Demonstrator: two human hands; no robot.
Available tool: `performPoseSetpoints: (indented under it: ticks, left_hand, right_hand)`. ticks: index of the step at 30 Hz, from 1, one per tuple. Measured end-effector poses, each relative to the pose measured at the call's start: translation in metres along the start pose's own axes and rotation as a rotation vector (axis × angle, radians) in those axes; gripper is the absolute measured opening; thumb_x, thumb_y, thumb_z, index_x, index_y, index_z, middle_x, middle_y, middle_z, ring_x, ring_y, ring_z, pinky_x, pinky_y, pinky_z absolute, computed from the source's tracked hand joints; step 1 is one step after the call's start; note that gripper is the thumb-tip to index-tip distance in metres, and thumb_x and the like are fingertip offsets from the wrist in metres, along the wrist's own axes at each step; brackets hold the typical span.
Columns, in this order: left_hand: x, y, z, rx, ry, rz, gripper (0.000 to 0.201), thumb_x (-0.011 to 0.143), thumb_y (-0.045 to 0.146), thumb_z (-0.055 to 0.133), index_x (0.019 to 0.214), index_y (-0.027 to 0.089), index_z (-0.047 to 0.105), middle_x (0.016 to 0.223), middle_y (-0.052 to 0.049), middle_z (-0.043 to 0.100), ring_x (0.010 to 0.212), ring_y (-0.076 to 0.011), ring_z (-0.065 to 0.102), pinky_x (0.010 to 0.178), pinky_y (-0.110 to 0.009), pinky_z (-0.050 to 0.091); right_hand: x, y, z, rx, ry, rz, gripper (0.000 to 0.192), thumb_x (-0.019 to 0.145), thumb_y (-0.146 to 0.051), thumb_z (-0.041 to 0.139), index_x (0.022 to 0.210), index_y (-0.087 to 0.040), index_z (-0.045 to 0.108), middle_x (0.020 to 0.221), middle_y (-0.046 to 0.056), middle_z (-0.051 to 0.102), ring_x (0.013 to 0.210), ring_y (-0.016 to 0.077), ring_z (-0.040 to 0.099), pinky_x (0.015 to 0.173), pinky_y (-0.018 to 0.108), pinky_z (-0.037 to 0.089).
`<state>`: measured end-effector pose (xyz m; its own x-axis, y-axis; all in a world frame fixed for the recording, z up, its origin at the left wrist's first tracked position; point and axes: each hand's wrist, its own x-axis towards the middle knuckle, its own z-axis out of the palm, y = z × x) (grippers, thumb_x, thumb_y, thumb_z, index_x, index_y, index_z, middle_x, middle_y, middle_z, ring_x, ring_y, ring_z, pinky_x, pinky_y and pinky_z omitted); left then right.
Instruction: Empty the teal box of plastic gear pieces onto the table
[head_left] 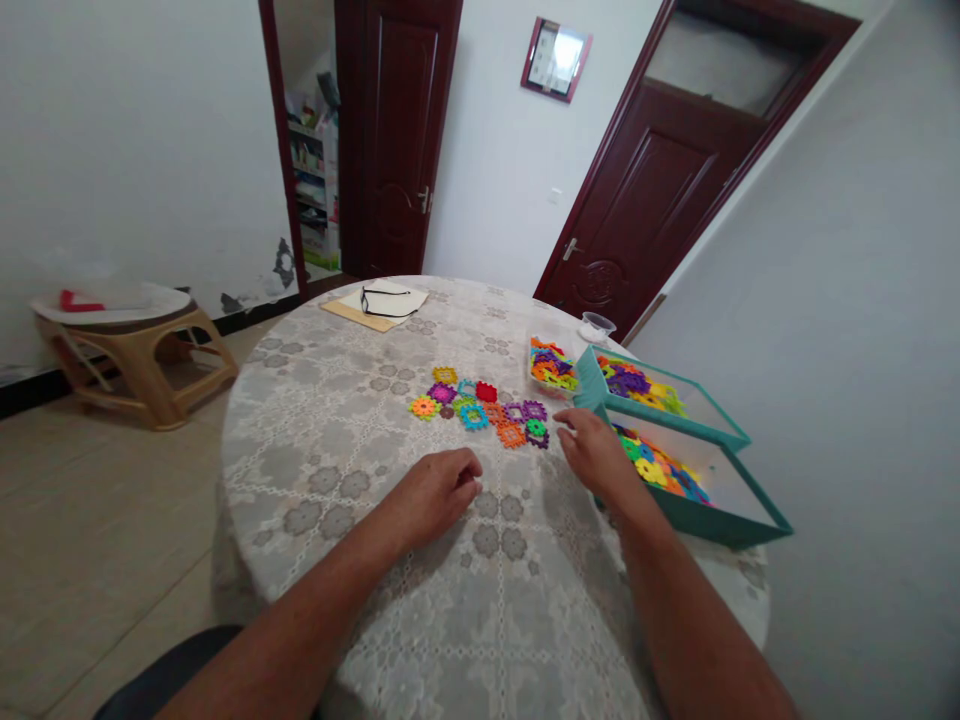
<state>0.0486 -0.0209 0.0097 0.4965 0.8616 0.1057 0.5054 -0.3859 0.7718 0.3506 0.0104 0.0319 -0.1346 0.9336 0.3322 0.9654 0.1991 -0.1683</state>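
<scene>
My left hand [444, 490] rests on the tablecloth with its fingers curled in, and I see nothing in it. To the right, my right hand [592, 448] hovers beside a cluster of plastic pieces, fingers apart and holding nothing I can see. Nearest to it lie a dark purple square piece [538, 439] with a green gear piece [535, 427] on it, and another purple square piece [535, 410]. Further left in the cluster are orange square pieces [511, 434], a blue square piece [473, 416], a red piece [487, 393], a yellow square piece [445, 375] and an orange flower-shaped piece [425, 407].
Two teal-edged boxes [739, 440] with many colourful pieces stand right, partly behind my right arm. A clear tub [553, 378] of pieces and a clear bowl [598, 325] are beyond. Glasses [390, 303] lie on papers [352, 312] at the far left. A stool [142, 350] stands left.
</scene>
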Motion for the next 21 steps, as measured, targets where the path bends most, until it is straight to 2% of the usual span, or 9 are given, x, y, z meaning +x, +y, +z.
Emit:
performPoseSetpoints:
  ticks: [2, 5, 8, 14, 21]
  left_hand:
    - [-0.001, 0.000, 0.000, 0.005, 0.004, 0.016, 0.011, 0.091, 0.026, 0.056, 0.093, 0.022, 0.067, 0.093, -0.004, 0.072, 0.085, -0.0190, 0.063, 0.075, -0.028, 0.042]
    - [-0.001, 0.000, 0.000, 0.029, 0.012, 0.018, 0.010, 0.091, 0.026, 0.057, 0.092, 0.021, 0.066, 0.091, -0.004, 0.072, 0.084, -0.0189, 0.063, 0.074, -0.029, 0.041]
    - [-0.001, -0.001, 0.000, 0.042, 0.014, 0.004, 0.011, 0.092, 0.026, 0.057, 0.093, 0.021, 0.067, 0.091, -0.004, 0.072, 0.083, -0.0190, 0.063, 0.073, -0.029, 0.041]
    - [-0.001, -0.003, 0.002, 0.070, 0.021, 0.018, 0.011, 0.092, 0.026, 0.058, 0.096, 0.020, 0.067, 0.094, -0.005, 0.072, 0.088, -0.0204, 0.064, 0.076, -0.029, 0.044]
    - [-0.001, -0.006, 0.007, 0.142, 0.046, 0.004, 0.016, 0.091, 0.022, 0.057, 0.104, 0.020, 0.065, 0.104, -0.007, 0.071, 0.097, -0.0217, 0.064, 0.085, -0.031, 0.046]
  right_hand:
    - [0.007, -0.009, 0.021, -0.006, -0.094, -0.006, 0.037, 0.094, -0.019, 0.054, 0.129, -0.019, 0.065, 0.128, 0.014, 0.068, 0.122, 0.0265, 0.061, 0.110, 0.037, 0.042]
    - [0.013, -0.015, 0.046, -0.024, -0.134, 0.001, 0.045, 0.091, -0.014, 0.057, 0.135, -0.018, 0.062, 0.133, 0.015, 0.066, 0.126, 0.0275, 0.059, 0.111, 0.037, 0.040]
    - [0.012, -0.018, 0.057, -0.033, -0.143, 0.027, 0.042, 0.091, -0.013, 0.055, 0.132, -0.016, 0.064, 0.127, 0.017, 0.066, 0.121, 0.0284, 0.059, 0.108, 0.038, 0.040]
    - [-0.006, -0.036, 0.047, 0.027, -0.202, -0.027, 0.019, 0.091, -0.022, 0.062, 0.108, -0.019, 0.070, 0.108, 0.010, 0.066, 0.108, 0.0241, 0.059, 0.099, 0.033, 0.042]
    - [-0.026, -0.078, 0.035, 0.300, -0.295, -0.253, 0.019, 0.089, -0.024, 0.070, 0.108, -0.021, 0.069, 0.105, 0.006, 0.066, 0.102, 0.0212, 0.060, 0.091, 0.031, 0.044]
